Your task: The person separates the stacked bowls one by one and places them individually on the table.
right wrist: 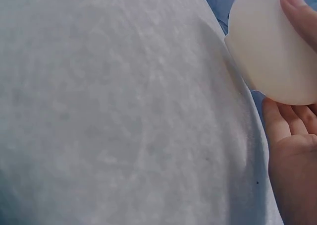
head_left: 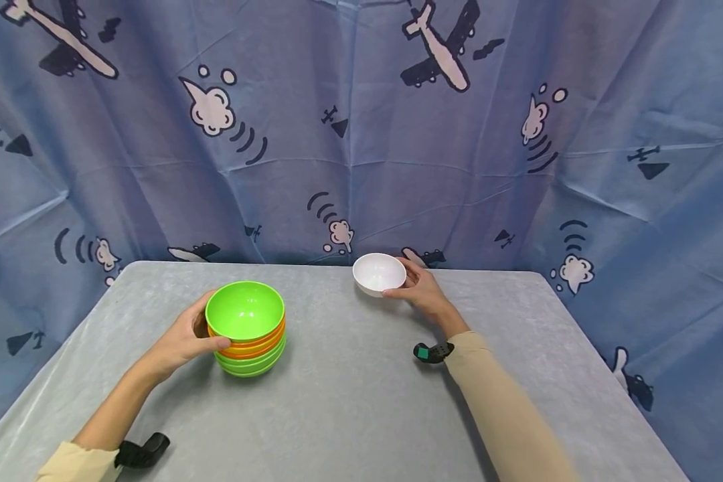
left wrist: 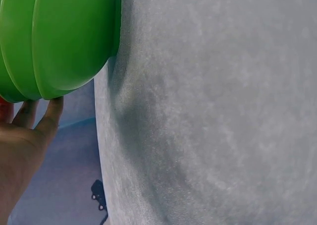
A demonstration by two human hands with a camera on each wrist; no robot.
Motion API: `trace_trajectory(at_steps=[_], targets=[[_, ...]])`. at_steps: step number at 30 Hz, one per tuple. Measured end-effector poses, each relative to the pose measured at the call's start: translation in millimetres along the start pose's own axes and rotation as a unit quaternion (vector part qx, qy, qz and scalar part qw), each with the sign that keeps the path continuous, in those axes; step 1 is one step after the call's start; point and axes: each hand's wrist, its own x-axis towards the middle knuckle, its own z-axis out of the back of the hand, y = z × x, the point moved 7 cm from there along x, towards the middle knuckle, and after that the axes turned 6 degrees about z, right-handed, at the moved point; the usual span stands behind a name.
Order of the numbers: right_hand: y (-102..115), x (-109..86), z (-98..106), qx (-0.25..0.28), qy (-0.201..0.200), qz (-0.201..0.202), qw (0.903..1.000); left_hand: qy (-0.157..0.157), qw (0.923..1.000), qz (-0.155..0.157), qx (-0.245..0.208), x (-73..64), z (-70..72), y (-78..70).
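Observation:
A stack of nested bowls [head_left: 250,365] stands at the left of the table, green on top, orange in the middle and green at the bottom. My left hand [head_left: 194,335] grips its left side, thumb in front and fingers behind. In the left wrist view, fingertips touch the side of the green bowls [left wrist: 74,36], whose foot is right at the tabletop. Near the far edge, my right hand [head_left: 418,288] holds a small white bowl [head_left: 378,273] by its right side, thumb at the front. The right wrist view shows the white bowl [right wrist: 270,51] between thumb and fingers.
A grey cloth-covered table [head_left: 349,395] spreads under both hands. Behind it hangs a blue curtain [head_left: 289,140] printed with planes and clouds, close to the table's far edge. Each wrist wears a black strap device [head_left: 434,353].

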Motion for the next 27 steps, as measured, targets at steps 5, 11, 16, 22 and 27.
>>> trace_trajectory(at_steps=[5, 11, 16, 22, 27], targets=[[-6.7, 1.7, -4.4, 0.034, -0.002, -0.014, 0.9993, -0.002, 1.0, -0.002, 0.001, -0.5, 1.1, -0.6], [-10.5, 2.1, -9.1, 0.031, 0.01, -0.017, 0.9993, -0.003, 1.0, 0.002, 0.002, -1.1, 0.6, -2.0], [-9.7, 0.8, -8.9, 0.006, 0.02, -0.02, 0.9996, -0.002, 1.0, 0.002, -0.003, -0.3, -0.3, -2.0], [-5.1, 0.8, -9.7, -0.01, 0.044, -0.018, 0.9988, -0.001, 1.0, -0.003, -0.008, -0.5, 0.0, -2.0], [-3.6, -0.5, -6.9, -0.011, 0.054, -0.023, 0.9982, 0.004, 1.0, -0.004, -0.008, -1.0, 0.6, -1.3]])
